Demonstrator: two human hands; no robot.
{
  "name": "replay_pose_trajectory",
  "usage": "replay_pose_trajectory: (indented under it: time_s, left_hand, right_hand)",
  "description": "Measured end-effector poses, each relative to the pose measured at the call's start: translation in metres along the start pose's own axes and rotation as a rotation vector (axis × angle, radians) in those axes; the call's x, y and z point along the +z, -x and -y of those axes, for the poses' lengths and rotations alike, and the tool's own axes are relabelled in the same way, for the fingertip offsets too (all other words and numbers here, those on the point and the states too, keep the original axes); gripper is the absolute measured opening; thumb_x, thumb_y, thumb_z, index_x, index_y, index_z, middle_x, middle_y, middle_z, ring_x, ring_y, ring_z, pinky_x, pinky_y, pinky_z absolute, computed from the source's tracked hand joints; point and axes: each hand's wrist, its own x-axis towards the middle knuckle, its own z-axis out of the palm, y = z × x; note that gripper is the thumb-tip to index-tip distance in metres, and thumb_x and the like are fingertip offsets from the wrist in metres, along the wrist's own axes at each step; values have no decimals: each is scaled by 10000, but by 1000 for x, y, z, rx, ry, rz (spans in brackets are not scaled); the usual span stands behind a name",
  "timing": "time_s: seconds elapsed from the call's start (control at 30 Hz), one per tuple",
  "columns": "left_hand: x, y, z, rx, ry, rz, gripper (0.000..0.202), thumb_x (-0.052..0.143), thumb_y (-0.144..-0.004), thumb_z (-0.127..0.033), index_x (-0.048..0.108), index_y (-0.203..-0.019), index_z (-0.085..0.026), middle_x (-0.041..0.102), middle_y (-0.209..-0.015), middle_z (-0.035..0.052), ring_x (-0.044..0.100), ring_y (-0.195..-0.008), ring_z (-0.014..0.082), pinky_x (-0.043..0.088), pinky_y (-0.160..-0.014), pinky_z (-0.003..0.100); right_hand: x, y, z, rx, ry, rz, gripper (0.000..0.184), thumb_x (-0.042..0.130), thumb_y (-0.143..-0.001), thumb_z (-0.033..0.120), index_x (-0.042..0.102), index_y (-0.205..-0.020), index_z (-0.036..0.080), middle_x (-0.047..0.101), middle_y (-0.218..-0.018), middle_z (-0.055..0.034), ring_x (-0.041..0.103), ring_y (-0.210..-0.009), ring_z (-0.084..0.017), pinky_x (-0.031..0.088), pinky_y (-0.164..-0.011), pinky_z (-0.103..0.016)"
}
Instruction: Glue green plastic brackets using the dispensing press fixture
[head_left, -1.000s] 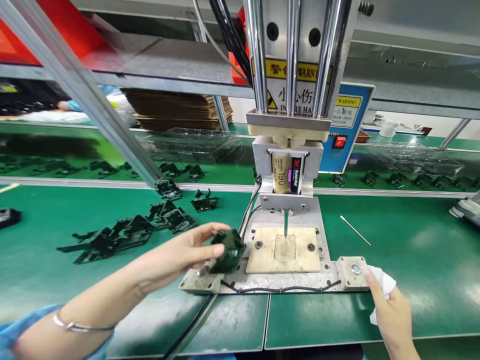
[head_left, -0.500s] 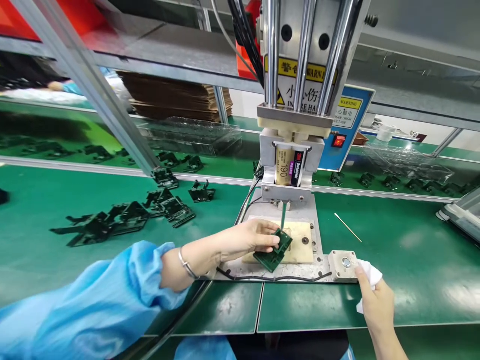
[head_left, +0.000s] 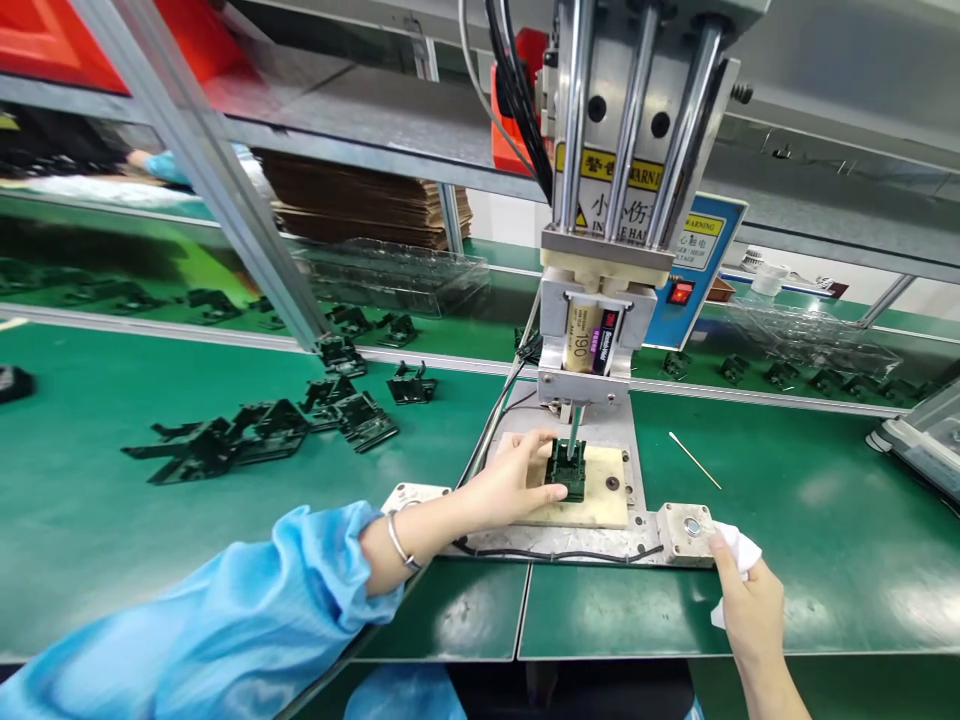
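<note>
The L hand point(head_left: 517, 480) is reaching in from the left & its fingertips point(head_left: 551, 490) are pinching the left side of a small black part point(head_left: 568, 478). The part is sitting flat on the tan block point(head_left: 609, 508), right under the thin needle point(head_left: 574, 440) that is hanging down from the glue tube point(head_left: 592, 338). The needle tip is looking v close to the top of the part; can't tell if it's touching. The part is lying just to the right of the L fingers, w/ its longer side seeming to run away from the person, toward the machine. The L hand is much nearer to it than the R hand point(head_left: 750, 612), which is well apart at the right end of the metal plate point(head_left: 600, 540). The R hand is curling most fingers round a white cloth point(head_left: 741, 548) & poking one finger out beside the round button point(head_left: 691, 525). More black parts point(head_left: 247, 440) are lying on the green table point(head_left: 825, 540) to the left, & a thin stick point(head_left: 694, 460) to the right
</note>
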Motion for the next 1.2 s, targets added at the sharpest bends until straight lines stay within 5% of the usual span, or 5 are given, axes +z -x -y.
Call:
replay_pose_trajectory:
  time_s: [0.13,0.33,0.53,0.77,1.2]
  left_hand:
    - [-35,26,1,-35,-179,-205,1072,825,-564,-612,474,-1479,-176,461,-1517,214,350,-1467,465,268,-1225,637]
    - [-81,79,43,-387,47,-338,788,772,-642,-721,662,-1240,-219,663,-1339,130,595,-1274,381,557,-961,397]
    - [-55,94,66,-366,346,-422,897,751,-685,-772,535,-1353,-215,719,-1199,106,676,-1035,273,557,-827,309]
    - [-37,87,59,-358,435,-655,654,741,-680,-653,629,-1146,-208,726,-1126,78,671,-946,250,543,-733,277]
    - [-37,90,61,-362,411,-656,618,744,-681,-639,647,-1125,-220,728,-1157,63,659,-981,259,532,-769,278]
  right_hand:
    - [-1,-11,-6,19,-30,-15,745,700,-713,772,797,-1081,132,767,-956,-114,682,-865,-307,532,-652,-338]
    - [5,-26,10,85,-13,78,755,782,-604,760,796,-1026,135,767,-967,-119,689,-940,-336,555,-767,-374]
    - [13,-24,12,42,35,-2,743,805,-546,750,779,-956,132,771,-955,-133,694,-962,-347,551,-767,-366]
    - [12,-18,16,136,73,-32,788,745,-503,804,758,-957,160,774,-978,-125,685,-1040,-374,524,-840,-405]
    - [11,-21,11,122,121,-17,805,709,-535,845,734,-967,166,772,-972,-129,688,-1031,-375,521,-814,-405]
